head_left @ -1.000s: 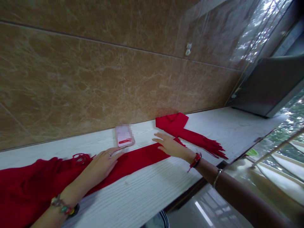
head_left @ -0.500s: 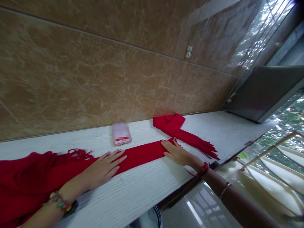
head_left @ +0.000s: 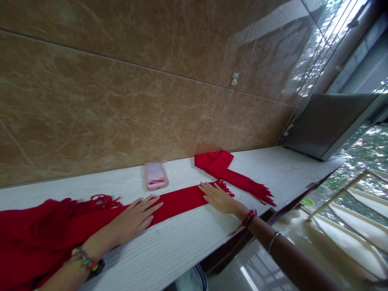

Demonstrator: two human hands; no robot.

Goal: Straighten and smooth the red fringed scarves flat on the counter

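A long red scarf (head_left: 182,199) lies stretched along the white wooden counter (head_left: 188,238). My left hand (head_left: 136,216) lies flat on it near its middle, fingers spread, a ring on one finger. My right hand (head_left: 218,197) rests flat on the scarf's right end, fingers stretched out beside the fringe. The scarf's left part is bunched in a heap (head_left: 27,238) with tassels showing. A second folded red scarf (head_left: 226,169) lies farther right, its fringe reaching the counter's front edge.
A pink phone (head_left: 155,176) lies near the wall behind the scarf. A brown marble wall (head_left: 136,105) backs the counter. A grey box-like appliance (head_left: 327,121) stands at the far right. The counter's front edge drops to a glossy floor and a window with railings.
My right hand slid back along the scarf from beyond its end onto its right end. My left hand shifted slightly right on the cloth. The view tilted a little.
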